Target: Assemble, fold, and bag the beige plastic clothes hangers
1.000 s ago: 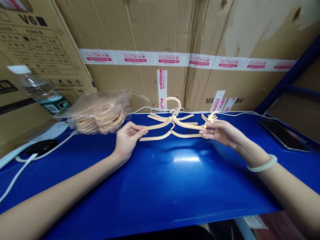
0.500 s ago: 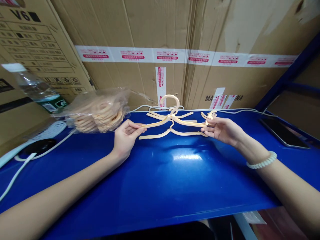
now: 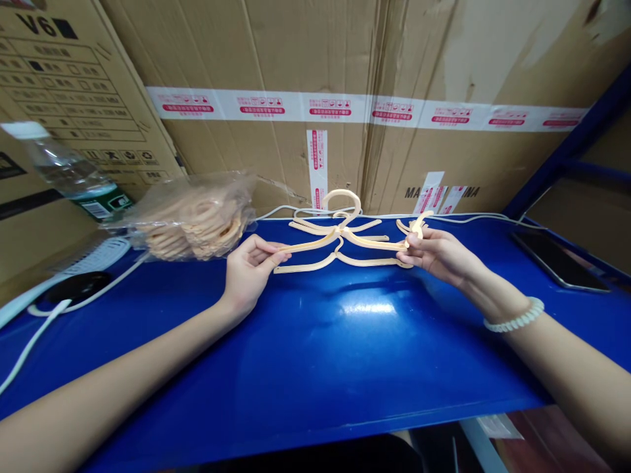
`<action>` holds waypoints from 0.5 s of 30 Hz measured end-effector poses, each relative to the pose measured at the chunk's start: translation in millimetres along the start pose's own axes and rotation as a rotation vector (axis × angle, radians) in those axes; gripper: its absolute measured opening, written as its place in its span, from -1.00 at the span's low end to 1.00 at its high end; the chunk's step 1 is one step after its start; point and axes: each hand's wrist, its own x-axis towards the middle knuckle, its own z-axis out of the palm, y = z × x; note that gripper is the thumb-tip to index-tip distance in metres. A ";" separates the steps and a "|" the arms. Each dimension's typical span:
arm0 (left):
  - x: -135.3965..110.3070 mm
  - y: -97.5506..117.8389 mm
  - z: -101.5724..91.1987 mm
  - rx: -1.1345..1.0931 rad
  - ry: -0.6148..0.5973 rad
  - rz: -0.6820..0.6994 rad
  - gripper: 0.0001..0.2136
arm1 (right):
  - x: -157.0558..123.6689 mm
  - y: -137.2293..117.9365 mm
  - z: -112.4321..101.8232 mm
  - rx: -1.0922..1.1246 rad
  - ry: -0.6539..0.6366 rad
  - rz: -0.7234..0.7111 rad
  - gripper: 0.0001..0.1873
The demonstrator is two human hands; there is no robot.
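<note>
A cream-coloured clothes hanger (image 3: 315, 244) spans between my two hands, its hook standing up in the middle. My left hand (image 3: 246, 269) pinches its left tip between thumb and fingers. At the other end, my right hand (image 3: 446, 256) is closed around the right tip. A small curved cream piece (image 3: 419, 226) sticks up at the right fingertips; its lower part is hidden by them. Another hanger (image 3: 310, 267) lies on the blue table just in front, and further cream hanger parts (image 3: 313, 228) lie behind the held one.
A clear bag of cream hanger parts (image 3: 197, 223) sits at the back left, beside a water bottle (image 3: 73, 174). A phone-like dark slab (image 3: 559, 263) lies at the right. White cables (image 3: 286, 209) run along the back, before a large cardboard box (image 3: 246, 151).
The held hanger's hook has shifted slightly right. The small curved piece at my right fingertips has turned and now points up and to the right. My left hand has hardly moved.
</note>
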 end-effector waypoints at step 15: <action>-6.4 11.9 1.7 0.087 -0.052 0.038 -0.75 | -4.4 -0.2 9.2 -0.079 0.143 -0.277 -0.49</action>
